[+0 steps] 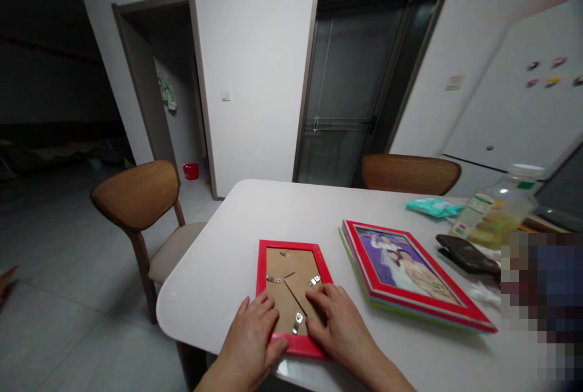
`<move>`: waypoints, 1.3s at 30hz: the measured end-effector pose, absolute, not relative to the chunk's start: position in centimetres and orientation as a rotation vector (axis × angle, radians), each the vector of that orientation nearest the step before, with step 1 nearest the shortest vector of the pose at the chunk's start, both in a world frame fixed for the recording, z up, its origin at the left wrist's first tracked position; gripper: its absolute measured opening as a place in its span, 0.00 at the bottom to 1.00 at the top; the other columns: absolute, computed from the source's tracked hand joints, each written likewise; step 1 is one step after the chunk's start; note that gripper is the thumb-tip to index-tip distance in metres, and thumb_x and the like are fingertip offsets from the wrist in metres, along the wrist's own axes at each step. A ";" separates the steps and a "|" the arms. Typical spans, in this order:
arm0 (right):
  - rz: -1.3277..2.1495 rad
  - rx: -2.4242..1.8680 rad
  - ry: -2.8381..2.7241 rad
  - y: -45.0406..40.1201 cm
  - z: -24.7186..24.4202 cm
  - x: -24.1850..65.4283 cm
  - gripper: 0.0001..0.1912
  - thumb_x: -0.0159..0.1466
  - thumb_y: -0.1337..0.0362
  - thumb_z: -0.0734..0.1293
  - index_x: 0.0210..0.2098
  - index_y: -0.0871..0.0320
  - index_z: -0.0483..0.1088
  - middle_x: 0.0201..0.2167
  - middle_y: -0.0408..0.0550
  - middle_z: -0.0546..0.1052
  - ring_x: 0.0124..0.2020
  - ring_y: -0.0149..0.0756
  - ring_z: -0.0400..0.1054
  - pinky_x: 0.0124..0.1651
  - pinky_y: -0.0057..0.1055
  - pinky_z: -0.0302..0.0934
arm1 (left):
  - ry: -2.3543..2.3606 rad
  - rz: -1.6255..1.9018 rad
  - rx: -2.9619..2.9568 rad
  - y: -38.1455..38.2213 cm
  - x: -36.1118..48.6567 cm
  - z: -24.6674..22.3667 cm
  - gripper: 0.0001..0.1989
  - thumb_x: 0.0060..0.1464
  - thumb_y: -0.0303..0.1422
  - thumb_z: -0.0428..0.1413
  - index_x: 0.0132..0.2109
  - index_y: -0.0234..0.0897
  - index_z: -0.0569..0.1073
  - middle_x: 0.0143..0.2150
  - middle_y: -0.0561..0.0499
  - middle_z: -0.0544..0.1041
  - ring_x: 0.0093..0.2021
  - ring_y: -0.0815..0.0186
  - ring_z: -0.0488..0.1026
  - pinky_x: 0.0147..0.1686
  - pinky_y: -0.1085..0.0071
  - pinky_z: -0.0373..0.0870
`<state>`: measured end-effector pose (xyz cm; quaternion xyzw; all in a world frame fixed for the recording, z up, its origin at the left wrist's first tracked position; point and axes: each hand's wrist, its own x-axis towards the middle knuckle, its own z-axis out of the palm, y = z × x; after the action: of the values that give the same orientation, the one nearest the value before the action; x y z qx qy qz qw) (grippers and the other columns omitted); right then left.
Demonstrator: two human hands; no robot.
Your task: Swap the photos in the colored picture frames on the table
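Red picture frame (pixel 262 267) lies back side up at the near edge of the white table (pixel 214 264), with metal fittings (pixel 297 323) around the brown backing board (pixel 280 304). Hands apart: the left hand (pixel 254 332), fingers loosely spread, rests over the frame's lower-left corner, while the right hand (pixel 342 320), thumb and fingers parted, touches the board's lower-right part. Just beside, to the right, sits a stack of photo frames (pixel 426 313), near a clear plastic bottle (pixel 494 213).

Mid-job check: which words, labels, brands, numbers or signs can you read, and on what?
No text is legible.
Bottle label: print too small and blurred.
Teal packet: any markings too blurred to read.
Face-down frame: no lettering visible on its back.
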<state>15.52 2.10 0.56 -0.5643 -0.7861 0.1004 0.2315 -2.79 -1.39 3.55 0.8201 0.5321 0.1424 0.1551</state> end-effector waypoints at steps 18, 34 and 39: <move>0.211 -1.574 -2.188 4.5 1.3 16.8 0.15 0.59 0.62 0.53 0.31 0.60 0.70 0.37 0.52 0.65 0.40 0.37 0.58 0.44 0.33 0.53 | 1.489 0.513 2.321 -1.7 -2.6 2.2 0.12 0.41 0.33 0.57 0.36 0.36 0.68 0.53 0.44 0.65 0.54 0.56 0.59 0.52 0.56 0.53; 0.332 -1.188 -2.566 -0.3 2.9 15.2 0.14 0.58 0.61 0.56 0.42 0.47 0.67 0.50 0.47 0.63 0.52 0.41 0.51 0.52 0.41 0.46 | 1.455 0.581 2.375 -1.5 -3.0 1.1 0.14 0.42 0.33 0.57 0.39 0.36 0.68 0.52 0.43 0.67 0.53 0.56 0.61 0.52 0.56 0.56; 0.318 -1.178 -2.635 -0.2 2.6 15.7 0.18 0.55 0.58 0.59 0.46 0.49 0.65 0.51 0.48 0.62 0.53 0.44 0.49 0.52 0.43 0.43 | 1.474 0.513 2.368 -1.6 -2.9 1.6 0.16 0.43 0.33 0.57 0.42 0.34 0.68 0.53 0.42 0.66 0.53 0.56 0.60 0.53 0.57 0.56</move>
<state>15.67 -0.15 2.59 -0.4027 -0.9011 0.1088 0.1186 -2.91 -1.55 1.62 0.8252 0.5137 0.1787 0.1521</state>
